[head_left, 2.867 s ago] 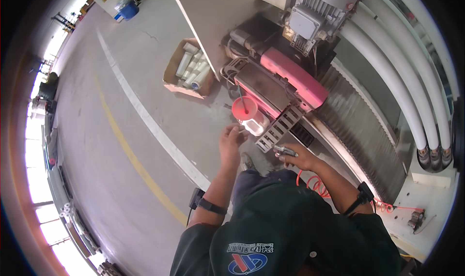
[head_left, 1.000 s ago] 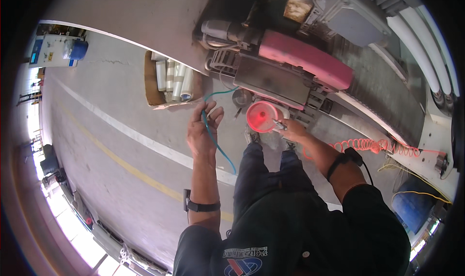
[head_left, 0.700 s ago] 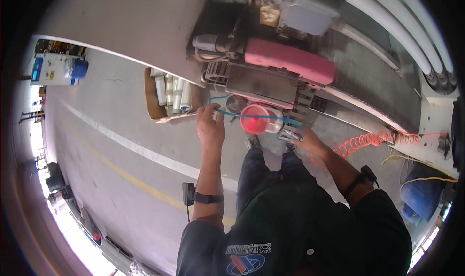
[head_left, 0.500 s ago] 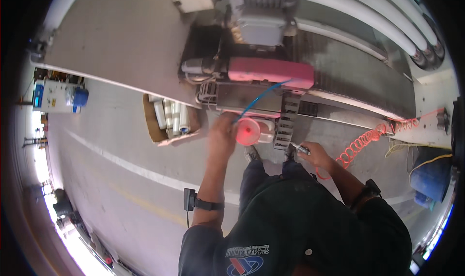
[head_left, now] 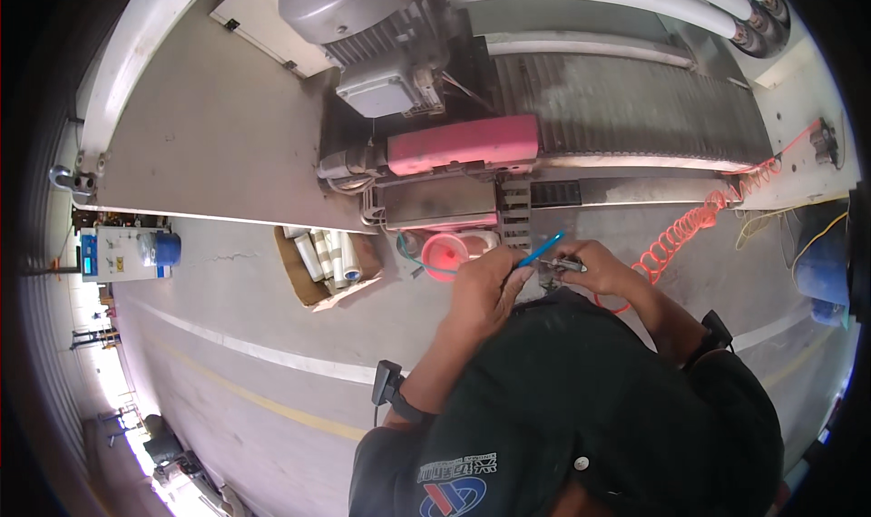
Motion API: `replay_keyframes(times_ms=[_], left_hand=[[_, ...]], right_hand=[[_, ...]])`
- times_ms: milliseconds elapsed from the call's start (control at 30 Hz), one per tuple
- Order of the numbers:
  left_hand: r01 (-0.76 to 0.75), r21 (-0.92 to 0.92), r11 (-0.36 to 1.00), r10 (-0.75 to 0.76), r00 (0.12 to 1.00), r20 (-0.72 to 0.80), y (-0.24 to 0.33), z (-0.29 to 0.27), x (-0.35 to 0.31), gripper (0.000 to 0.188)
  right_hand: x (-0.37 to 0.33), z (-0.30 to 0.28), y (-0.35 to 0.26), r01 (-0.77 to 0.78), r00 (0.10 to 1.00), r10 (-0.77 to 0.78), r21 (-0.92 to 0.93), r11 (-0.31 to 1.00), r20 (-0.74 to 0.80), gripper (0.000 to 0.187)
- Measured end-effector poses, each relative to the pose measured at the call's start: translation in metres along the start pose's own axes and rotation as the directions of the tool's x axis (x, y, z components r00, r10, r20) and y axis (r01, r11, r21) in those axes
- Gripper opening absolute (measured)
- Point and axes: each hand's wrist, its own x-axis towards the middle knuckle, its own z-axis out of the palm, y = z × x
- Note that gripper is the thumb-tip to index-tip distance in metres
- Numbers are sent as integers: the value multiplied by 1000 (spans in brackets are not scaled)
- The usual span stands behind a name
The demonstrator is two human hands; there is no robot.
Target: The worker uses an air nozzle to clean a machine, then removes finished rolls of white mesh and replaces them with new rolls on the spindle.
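Note:
My left hand [head_left: 490,286], closed, grips a thin blue tube [head_left: 543,248] whose free end sticks out past the fingers toward my right hand. The tube's other part runs back to a round pink container [head_left: 444,256] below the machine. My right hand [head_left: 601,268] is wrapped round a small metal air gun [head_left: 570,265], its nozzle side close to the blue tube. A red coiled air hose [head_left: 673,256] leads from near that hand up to the right. Whether tube and nozzle touch, I cannot tell.
In front of me stands a machine with a pink cover [head_left: 463,143], a grey motor [head_left: 372,41] and a ribbed bed [head_left: 635,109]. A cardboard box [head_left: 313,286] of white rolls sits on the floor to the left. Blue barrels [head_left: 821,263] stand at far right.
My left hand has come right and nearer my body, taking the blue tube's end from the pink cover to beside the air gun. My right hand has risen slightly; the view has shifted.

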Motion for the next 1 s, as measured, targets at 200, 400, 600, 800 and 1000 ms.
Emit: replay_keyframes(times_ms=[200, 400, 600, 800, 1000], left_hand=[[149, -107, 983, -159, 983, -93, 31, -8, -10, 28], [-45, -84, 995, 32, 988, -154, 37, -15, -33, 17], [212, -229, 950, -245, 961, -128, 40, -4, -51, 20], [207, -101, 973, -215, 974, -77, 46, -6, -57, 12], [71, 20, 997, -69, 996, -55, 45, -6, -57, 14]], right_hand=[[-2, -24, -33, 144, 988, -148, 86, 986, 40, 36], [-2, -41, -83, 378, 885, -416, 202, 904, 207, 34], [2, -42, -100, 330, 879, -379, 204, 922, 291, 31], [-1, -36, -100, 291, 876, -347, 206, 934, 335, 32], [-8, -36, -104, 253, 864, -313, 197, 947, 395, 30]])
